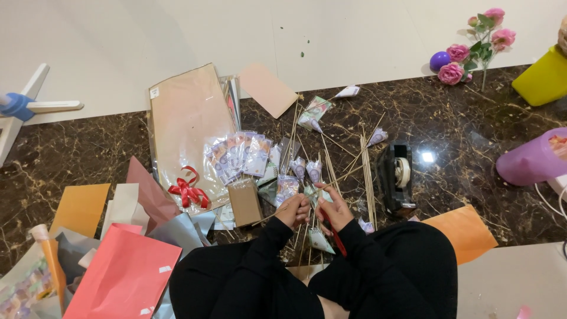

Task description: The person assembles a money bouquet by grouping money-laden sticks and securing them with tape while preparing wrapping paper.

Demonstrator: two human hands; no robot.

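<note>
I sit on the floor with both black-sleeved arms reaching forward. My left hand [293,210] is closed around a thin wooden skewer [274,214] that slants toward the lower left. My right hand [332,208] is closed close beside it, with a red-handled tool [337,238] hanging below the palm and a folded banknote cone [312,171] just ahead of the fingers. More folded banknote cones on skewers [367,171] lie scattered in front of my hands. A fan of flat banknotes [238,155] rests on clear wrap to the left.
A black tape dispenser [396,174] stands right of the skewers. Red ribbon bow [188,191], brown wrapping sheet [188,115], small cardboard box [244,202] and coloured paper sheets [121,277] lie left. Pink artificial roses [472,50], a yellow container [542,78] and a purple roll [531,160] sit right.
</note>
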